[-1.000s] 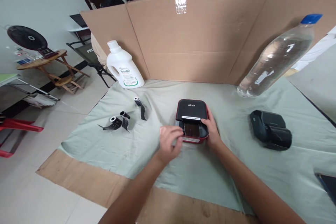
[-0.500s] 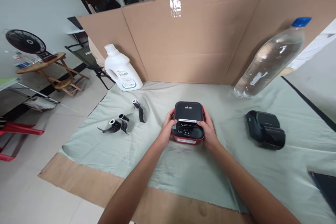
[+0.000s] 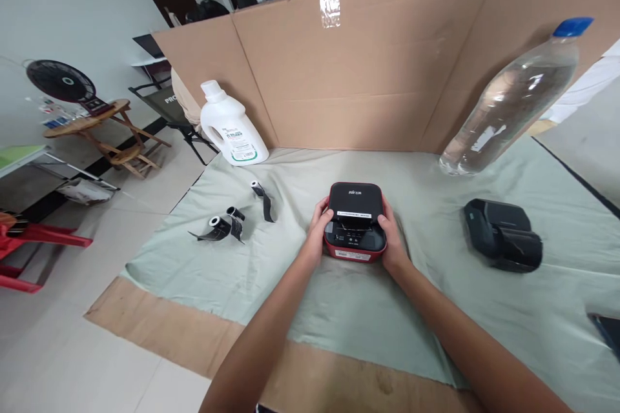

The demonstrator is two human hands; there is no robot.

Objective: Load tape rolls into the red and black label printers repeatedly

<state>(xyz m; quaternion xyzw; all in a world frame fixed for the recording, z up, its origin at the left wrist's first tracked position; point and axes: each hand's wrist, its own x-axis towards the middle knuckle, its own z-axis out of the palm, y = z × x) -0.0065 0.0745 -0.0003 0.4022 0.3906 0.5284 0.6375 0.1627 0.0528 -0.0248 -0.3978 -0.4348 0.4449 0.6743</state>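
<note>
A small red and black label printer (image 3: 358, 197) rests on the green cloth (image 3: 339, 310), held between my two hands. My left hand (image 3: 318, 227) wraps its left side, thumb at the top edge. On the right side, my right hand (image 3: 393, 242) grips the same way, with its thumb near the lid's front corner. The printer's black lid stands slightly raised at the front, above a dark gap and a button panel. Fingers along the far sides are partly hidden.
Left of the printer lie small rolls of black strip (image 3: 220, 226). A white jug (image 3: 235, 126) and a large water bottle (image 3: 511, 103) stand before a cardboard panel (image 3: 358, 84). At right are a black device (image 3: 504, 235) and a dark flat object (image 3: 608, 329).
The lid's front edge has risen a little and the gap beneath it is wider. My thumbs have shifted outward towards the lid's corners. The whole view has shifted slightly.
</note>
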